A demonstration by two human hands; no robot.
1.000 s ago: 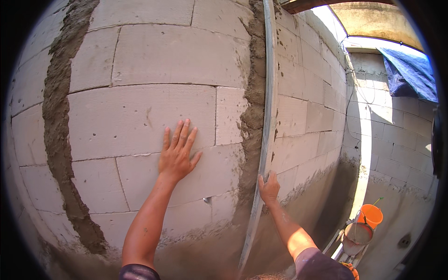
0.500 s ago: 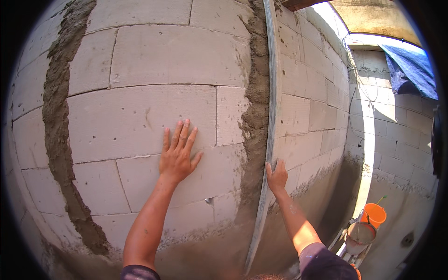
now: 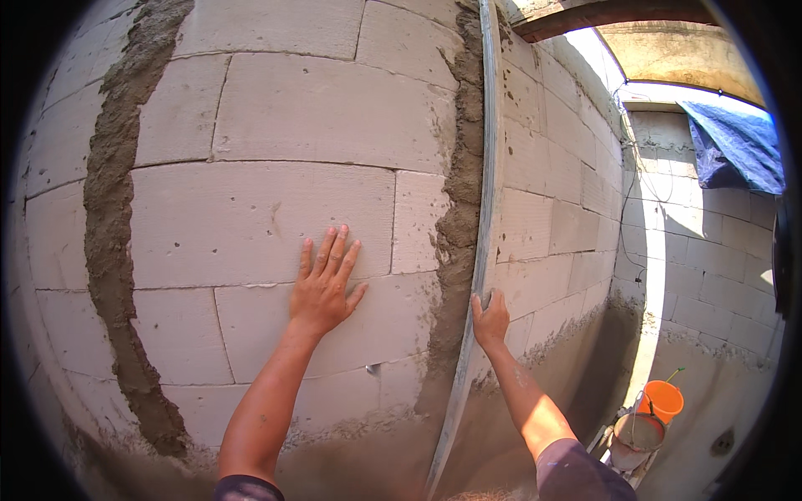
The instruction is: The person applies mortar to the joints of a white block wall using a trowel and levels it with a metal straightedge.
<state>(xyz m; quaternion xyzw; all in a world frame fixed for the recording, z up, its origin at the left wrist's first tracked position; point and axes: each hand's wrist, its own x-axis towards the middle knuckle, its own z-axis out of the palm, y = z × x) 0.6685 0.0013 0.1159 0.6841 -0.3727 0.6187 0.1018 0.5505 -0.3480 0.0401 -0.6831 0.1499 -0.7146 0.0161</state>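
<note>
My left hand [image 3: 324, 288] lies flat on the pale block wall [image 3: 276, 108], its fingers spread and holding nothing. To its right a long, narrow metal straightedge [image 3: 487, 159] runs up the wall, leaning slightly, along a rough vertical strip of grey mortar [image 3: 462, 213]. My right hand [image 3: 491, 320] grips the straightedge low down, the thumb on its face and the fingers beside its right edge. Another mortar strip [image 3: 111, 225] runs down the wall at the far left. The straightedge's top end lies beyond the upper edge of the view.
Along the wall's foot runs a band of grey plaster [image 3: 351, 442]. At the lower right stand an orange bucket [image 3: 664, 401] and a mortar-smeared bucket [image 3: 639, 432]. A blue tarp [image 3: 735, 142] hangs at the upper right, near a dark beam [image 3: 614, 17] and loose cables [image 3: 628, 200].
The view has tilted a little, bringing more of the overhead beam into sight. Both hands keep nearly the same places on the wall and the straightedge.
</note>
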